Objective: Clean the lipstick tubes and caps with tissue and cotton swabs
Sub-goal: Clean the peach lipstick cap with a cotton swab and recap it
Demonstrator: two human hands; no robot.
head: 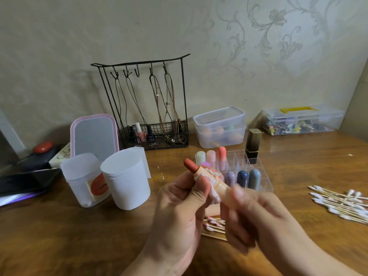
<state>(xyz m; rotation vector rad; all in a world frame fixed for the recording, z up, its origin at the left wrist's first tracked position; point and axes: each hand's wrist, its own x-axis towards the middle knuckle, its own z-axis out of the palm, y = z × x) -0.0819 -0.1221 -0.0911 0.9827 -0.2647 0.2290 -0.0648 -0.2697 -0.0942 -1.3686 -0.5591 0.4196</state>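
Observation:
An uncapped peach lipstick tube [224,187] with its red-brown bullet [190,165] extended points up and to the left, held over the table. My left hand [179,204] pinches a piece of white tissue [214,188] wrapped against the tube below the bullet. My right hand [256,214], blurred, grips the tube's lower end. Behind stands a clear organiser [256,172] with several pastel lipsticks [221,156] and a black and gold lipstick [253,146]. Used, pink-stained cotton swabs [214,226] lie under my hands. Clean cotton swabs [342,204] lie in a pile at the right.
A tissue roll [127,182] and a translucent cup [83,180] stand at the left, with a pink-rimmed mirror [94,134] behind. A wire rack [147,108] with cords and nail polish, stacked plastic boxes [221,128] and a yellow-handled case [302,121] line the wall.

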